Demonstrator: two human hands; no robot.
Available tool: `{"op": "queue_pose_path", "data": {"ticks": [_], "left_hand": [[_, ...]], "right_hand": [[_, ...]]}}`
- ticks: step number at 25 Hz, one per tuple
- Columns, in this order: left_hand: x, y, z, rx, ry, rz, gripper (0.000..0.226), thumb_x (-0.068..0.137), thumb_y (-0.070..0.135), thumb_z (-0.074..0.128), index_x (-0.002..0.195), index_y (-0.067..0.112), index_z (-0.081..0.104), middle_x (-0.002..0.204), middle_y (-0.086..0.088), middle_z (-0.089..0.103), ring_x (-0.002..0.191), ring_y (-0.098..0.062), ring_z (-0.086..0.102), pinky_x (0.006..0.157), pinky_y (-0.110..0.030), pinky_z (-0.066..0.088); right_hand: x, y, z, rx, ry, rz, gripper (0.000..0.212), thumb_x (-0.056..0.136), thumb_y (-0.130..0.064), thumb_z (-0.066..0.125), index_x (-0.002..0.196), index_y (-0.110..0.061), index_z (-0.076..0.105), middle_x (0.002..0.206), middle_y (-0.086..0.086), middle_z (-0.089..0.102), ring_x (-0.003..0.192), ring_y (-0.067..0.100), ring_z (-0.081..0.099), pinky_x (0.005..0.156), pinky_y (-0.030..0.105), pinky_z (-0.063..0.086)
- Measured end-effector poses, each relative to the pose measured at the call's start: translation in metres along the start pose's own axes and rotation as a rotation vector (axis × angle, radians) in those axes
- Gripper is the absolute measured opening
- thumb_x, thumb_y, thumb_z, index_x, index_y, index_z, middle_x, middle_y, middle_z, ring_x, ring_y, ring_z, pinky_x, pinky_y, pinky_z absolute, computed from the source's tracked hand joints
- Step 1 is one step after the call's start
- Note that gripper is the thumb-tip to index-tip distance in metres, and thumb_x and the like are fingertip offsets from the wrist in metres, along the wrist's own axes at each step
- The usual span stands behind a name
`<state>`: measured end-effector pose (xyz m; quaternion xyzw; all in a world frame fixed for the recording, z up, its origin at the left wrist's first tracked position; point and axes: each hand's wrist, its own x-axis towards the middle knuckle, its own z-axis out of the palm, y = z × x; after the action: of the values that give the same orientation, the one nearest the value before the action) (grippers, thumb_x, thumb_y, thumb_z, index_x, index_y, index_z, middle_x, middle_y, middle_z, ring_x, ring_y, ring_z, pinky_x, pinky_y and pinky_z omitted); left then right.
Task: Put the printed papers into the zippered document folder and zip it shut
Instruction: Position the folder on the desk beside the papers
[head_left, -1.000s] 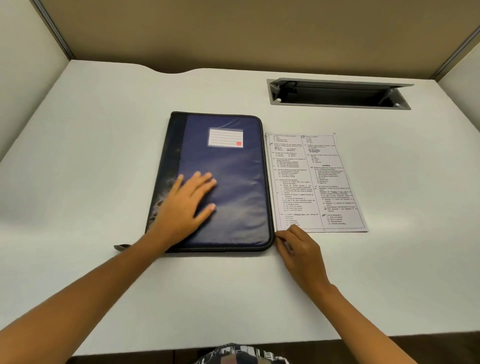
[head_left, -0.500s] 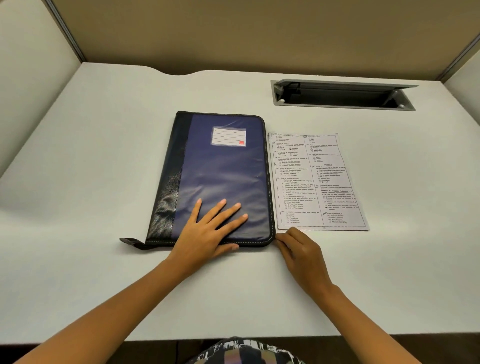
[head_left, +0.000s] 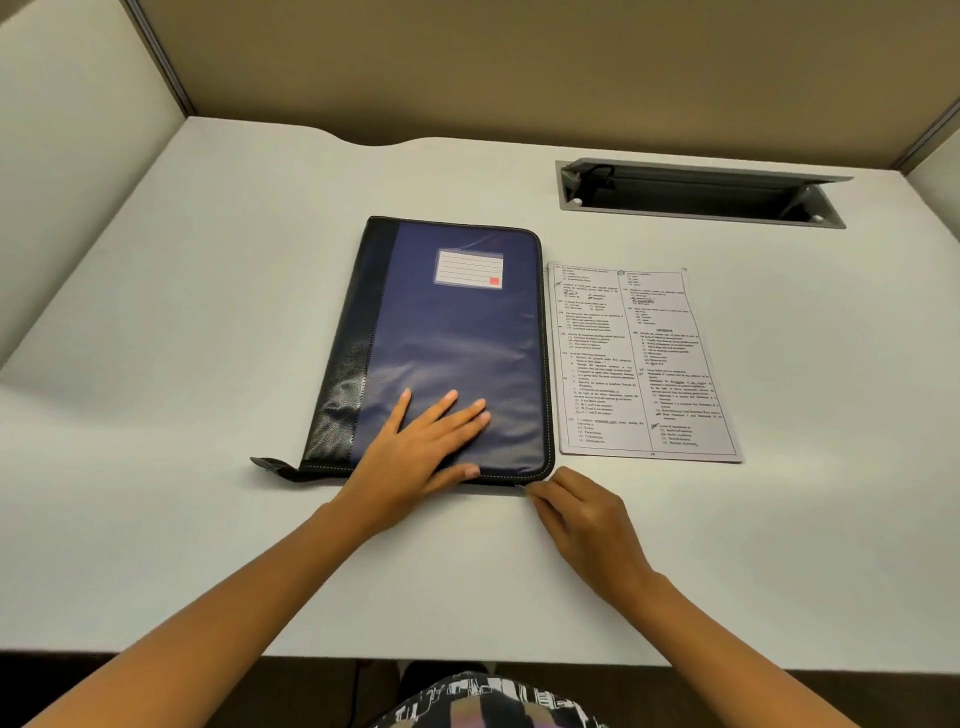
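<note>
A dark blue zippered document folder (head_left: 457, 332) with a black spine and a white label lies closed on the white desk. The printed papers (head_left: 641, 364) lie flat just to its right. My left hand (head_left: 421, 452) rests flat on the folder's lower part, fingers spread, pressing it down. My right hand (head_left: 582, 514) is at the folder's lower right corner, thumb and fingers pinched on the small metal zipper pull (head_left: 519, 487).
The white desk (head_left: 208, 312) is walled by beige partitions on three sides. A grey cable slot with a raised lid (head_left: 696, 195) is set into the desk at the back right. A black tab (head_left: 267, 464) sticks out from the folder's lower left corner.
My left hand slid from the folder's left middle down toward its lower edge. My right hand stayed at the lower right corner and closed on the zipper pull.
</note>
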<state>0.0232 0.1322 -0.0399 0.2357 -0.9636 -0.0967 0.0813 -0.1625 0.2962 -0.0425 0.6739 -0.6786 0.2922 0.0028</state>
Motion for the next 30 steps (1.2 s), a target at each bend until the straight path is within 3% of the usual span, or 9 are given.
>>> {"op": "queue_pose_path", "data": {"ticks": [2, 5, 8, 11, 15, 17, 20, 30], "left_hand": [[-0.005, -0.009, -0.012, -0.187, 0.103, -0.179, 0.061, 0.093, 0.061, 0.026, 0.140, 0.026, 0.042, 0.145, 0.011, 0.043, 0.141, -0.018, 0.027, 0.115, -0.050, 0.013], [-0.025, -0.034, -0.026, -0.266, 0.379, -0.507, 0.040, 0.094, 0.038, 0.045, 0.124, 0.015, 0.058, 0.125, -0.004, 0.059, 0.125, -0.028, 0.046, 0.105, -0.042, 0.035], [-0.046, -0.050, -0.036, -0.361, 0.384, -0.802, 0.037, 0.091, 0.025, 0.059, 0.126, 0.014, 0.059, 0.117, -0.012, 0.062, 0.100, -0.027, 0.061, 0.092, -0.038, 0.047], [-0.049, -0.052, -0.044, -0.386, 0.295, -0.831, 0.042, 0.085, 0.024, 0.068, 0.126, 0.014, 0.060, 0.110, -0.010, 0.068, 0.090, -0.024, 0.069, 0.087, -0.035, 0.049], [-0.046, -0.052, -0.051, -0.448, 0.338, -0.883, 0.044, 0.078, 0.029, 0.075, 0.118, 0.014, 0.066, 0.103, -0.004, 0.072, 0.081, -0.014, 0.069, 0.082, -0.027, 0.048], [-0.047, -0.049, -0.051, -0.472, 0.360, -0.913, 0.042, 0.075, 0.031, 0.078, 0.113, 0.015, 0.068, 0.097, -0.001, 0.073, 0.075, -0.010, 0.066, 0.078, -0.023, 0.045], [-0.048, -0.046, -0.050, -0.501, 0.371, -0.928, 0.039, 0.075, 0.031, 0.078, 0.110, 0.017, 0.069, 0.095, 0.001, 0.073, 0.075, -0.008, 0.066, 0.076, -0.022, 0.043], [-0.046, -0.049, -0.050, -0.436, 0.357, -0.903, 0.033, 0.072, 0.031, 0.079, 0.100, 0.017, 0.068, 0.093, 0.000, 0.073, 0.078, -0.015, 0.068, 0.071, -0.026, 0.043]], "right_hand": [[0.001, 0.001, -0.003, -0.022, -0.005, -0.012, 0.017, 0.089, -0.017, 0.058, 0.090, -0.007, 0.072, 0.075, 0.002, 0.065, 0.063, 0.014, 0.058, 0.062, 0.011, 0.040], [-0.002, 0.000, 0.000, -0.023, 0.001, 0.007, 0.011, 0.080, -0.008, 0.073, 0.090, -0.006, 0.073, 0.074, 0.002, 0.068, 0.061, 0.014, 0.062, 0.061, 0.013, 0.046], [-0.005, -0.002, 0.005, 0.003, 0.008, 0.014, 0.017, 0.074, -0.006, 0.078, 0.090, -0.005, 0.074, 0.074, 0.004, 0.071, 0.061, 0.016, 0.065, 0.059, 0.019, 0.054], [-0.004, -0.006, 0.009, 0.007, 0.026, 0.012, 0.018, 0.072, -0.005, 0.078, 0.089, -0.003, 0.074, 0.076, 0.006, 0.072, 0.062, 0.017, 0.067, 0.061, 0.020, 0.055], [-0.004, -0.009, 0.011, 0.018, 0.059, 0.003, 0.014, 0.083, -0.013, 0.069, 0.092, -0.003, 0.073, 0.078, 0.006, 0.071, 0.064, 0.017, 0.067, 0.065, 0.019, 0.054], [0.000, -0.021, 0.022, 0.037, 0.042, -0.043, 0.014, 0.088, -0.012, 0.062, 0.092, -0.004, 0.072, 0.077, 0.006, 0.068, 0.063, 0.017, 0.063, 0.059, 0.023, 0.056], [0.015, -0.050, 0.045, 0.093, 0.022, -0.077, 0.009, 0.087, -0.006, 0.062, 0.089, -0.003, 0.071, 0.071, 0.005, 0.063, 0.059, 0.017, 0.057, 0.050, 0.028, 0.050], [0.062, -0.106, 0.094, 0.099, -0.086, -0.253, 0.008, 0.083, -0.005, 0.064, 0.076, -0.005, 0.067, 0.067, 0.006, 0.060, 0.054, 0.022, 0.056, 0.043, 0.029, 0.044]]}}
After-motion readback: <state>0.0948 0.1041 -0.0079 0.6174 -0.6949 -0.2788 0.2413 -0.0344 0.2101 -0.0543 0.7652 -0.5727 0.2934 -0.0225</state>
